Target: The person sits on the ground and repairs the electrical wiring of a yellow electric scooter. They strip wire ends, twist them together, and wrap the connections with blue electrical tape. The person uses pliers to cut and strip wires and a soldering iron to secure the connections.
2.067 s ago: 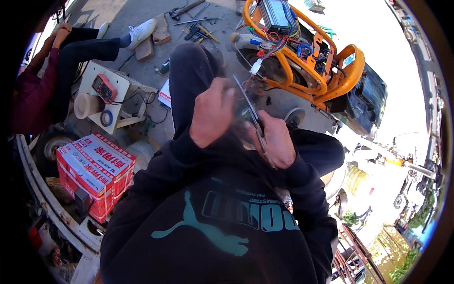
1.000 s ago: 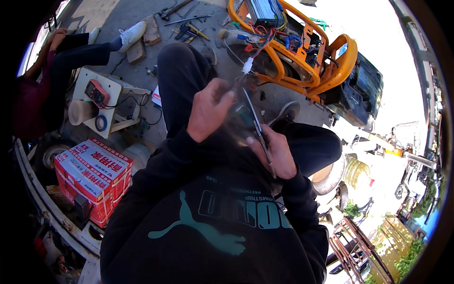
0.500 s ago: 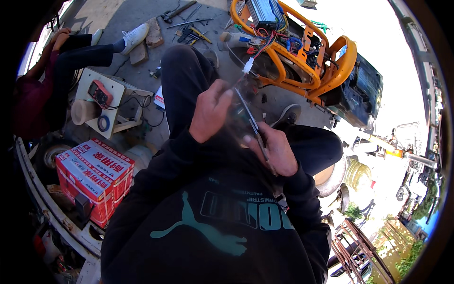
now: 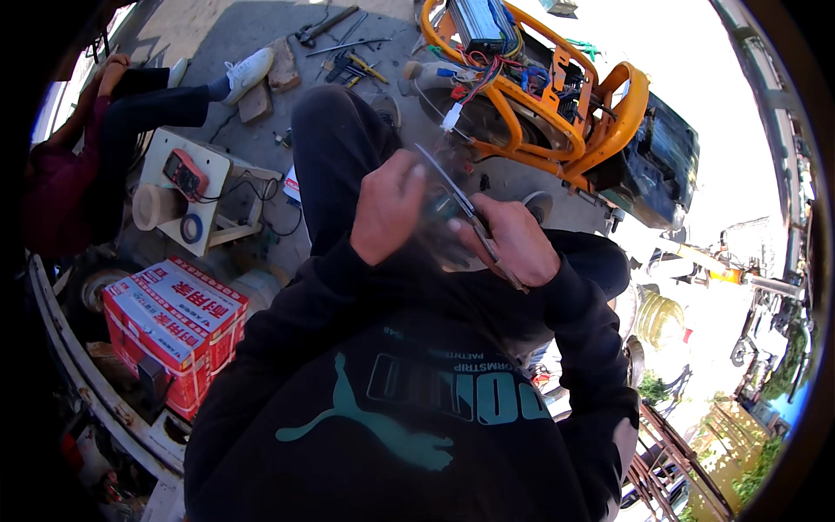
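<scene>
My right hand [image 4: 520,239] is closed round a long, thin metal tool [image 4: 452,190] with a narrow, blade-like front. The tool slants up and to the left, its tip just past the fingers of my left hand [image 4: 389,204]. Those fingers are closed in a pinch; what they hold is blurred and cannot be made out. Just beyond hangs a white plug connector [image 4: 451,117] on thin wires, which come from the bundle on an orange tubular frame [image 4: 519,117]. A silver finned box [image 4: 478,24] sits on that frame.
At left stands a small bench [image 4: 217,163] with a red multimeter [image 4: 184,172] and a blue tape roll [image 4: 190,227]. A red-and-white carton [image 4: 178,326] is nearer. Pliers [image 4: 364,65] and a hammer [image 4: 329,26] lie on the ground. A seated person's white shoe [image 4: 249,75] rests by bricks.
My right hand has moved slightly up and to the right, with the tool in it. The tool's tip now lies higher and further left. My left hand has barely moved.
</scene>
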Motion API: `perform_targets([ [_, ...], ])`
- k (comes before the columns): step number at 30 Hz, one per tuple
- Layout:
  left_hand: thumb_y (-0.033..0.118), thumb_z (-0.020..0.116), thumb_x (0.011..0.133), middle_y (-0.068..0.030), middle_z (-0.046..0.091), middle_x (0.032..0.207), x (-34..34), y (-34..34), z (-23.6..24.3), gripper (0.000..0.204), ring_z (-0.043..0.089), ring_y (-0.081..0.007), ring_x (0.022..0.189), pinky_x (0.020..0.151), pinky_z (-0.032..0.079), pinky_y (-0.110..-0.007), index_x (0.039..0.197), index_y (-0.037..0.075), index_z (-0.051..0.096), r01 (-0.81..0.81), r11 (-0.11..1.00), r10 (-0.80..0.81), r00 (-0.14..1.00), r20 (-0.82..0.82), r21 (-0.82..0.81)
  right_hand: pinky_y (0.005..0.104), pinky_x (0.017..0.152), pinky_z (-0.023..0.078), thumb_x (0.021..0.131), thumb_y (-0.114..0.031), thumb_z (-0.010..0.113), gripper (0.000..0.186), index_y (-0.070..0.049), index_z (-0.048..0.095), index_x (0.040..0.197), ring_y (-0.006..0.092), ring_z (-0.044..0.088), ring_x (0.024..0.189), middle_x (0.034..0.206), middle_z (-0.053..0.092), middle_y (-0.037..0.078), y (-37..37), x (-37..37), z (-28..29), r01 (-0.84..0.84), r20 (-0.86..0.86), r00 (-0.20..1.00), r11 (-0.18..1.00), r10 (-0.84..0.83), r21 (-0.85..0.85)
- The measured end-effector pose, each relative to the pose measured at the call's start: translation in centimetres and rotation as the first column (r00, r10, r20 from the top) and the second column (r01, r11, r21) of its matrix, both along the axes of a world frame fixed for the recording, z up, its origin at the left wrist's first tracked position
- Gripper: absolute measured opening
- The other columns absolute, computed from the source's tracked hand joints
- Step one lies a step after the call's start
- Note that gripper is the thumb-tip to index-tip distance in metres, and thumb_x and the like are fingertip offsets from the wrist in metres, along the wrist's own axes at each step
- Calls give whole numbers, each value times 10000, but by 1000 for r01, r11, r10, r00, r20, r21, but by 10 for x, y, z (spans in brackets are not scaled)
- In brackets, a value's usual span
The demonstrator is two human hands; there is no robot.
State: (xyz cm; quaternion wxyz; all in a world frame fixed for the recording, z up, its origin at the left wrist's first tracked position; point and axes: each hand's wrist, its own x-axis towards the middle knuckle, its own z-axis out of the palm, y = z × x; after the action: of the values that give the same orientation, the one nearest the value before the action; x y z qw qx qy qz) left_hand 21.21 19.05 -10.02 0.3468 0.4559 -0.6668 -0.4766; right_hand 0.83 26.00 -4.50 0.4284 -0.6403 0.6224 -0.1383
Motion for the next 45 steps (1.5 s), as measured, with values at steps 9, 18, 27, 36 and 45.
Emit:
perform_targets([
  [9, 170, 526, 1035, -125, 636, 855, 0, 11, -19, 189, 657, -207, 781, 734, 507, -338, 1042, 3, 614, -23, 958, 89, 971, -221, 286, 472, 676, 548, 945, -184, 690, 211, -8, 619, 1035, 426, 682, 702, 696, 652, 194, 11, 17, 13, 128, 87, 988, 992, -126, -10],
  [18, 146, 605, 1041, -32, 670, 964, -4, 6, -14, 180, 672, -103, 840, 736, 525, -246, 1123, -13, 624, 33, 885, 161, 914, -372, 464, 310, 690, 483, 1023, -219, 642, 288, 4, 594, 1199, 207, 553, 659, 758, 581, 96, 43, -2, 5, 211, 339, 928, 967, -151, -146],
  [27, 106, 591, 1047, -42, 680, 953, -5, 9, -25, 166, 649, -81, 847, 773, 552, -259, 1135, -33, 616, -27, 945, 125, 951, -283, 326, 466, 631, 529, 961, -306, 703, 319, -10, 647, 1066, 422, 673, 677, 683, 633, 212, 27, 5, 2, 106, 108, 988, 992, -113, 65],
  [36, 99, 572, 1055, -38, 671, 940, -4, 8, -19, 165, 639, -84, 852, 793, 568, -273, 1136, -31, 632, -11, 961, 88, 959, -269, 276, 391, 620, 495, 973, -267, 716, 282, -8, 636, 1052, 318, 629, 614, 683, 606, 160, 17, -4, 2, 62, 70, 995, 995, -67, 82],
  [45, 118, 574, 1050, -40, 685, 924, 1, 2, -17, 172, 645, -92, 842, 787, 542, -271, 1095, -32, 646, 20, 979, 6, 992, -130, 202, 459, 625, 493, 967, -277, 707, 269, -28, 604, 965, 409, 632, 642, 661, 604, 180, 7, -5, 0, -6, -71, 997, 993, -3, -120],
])
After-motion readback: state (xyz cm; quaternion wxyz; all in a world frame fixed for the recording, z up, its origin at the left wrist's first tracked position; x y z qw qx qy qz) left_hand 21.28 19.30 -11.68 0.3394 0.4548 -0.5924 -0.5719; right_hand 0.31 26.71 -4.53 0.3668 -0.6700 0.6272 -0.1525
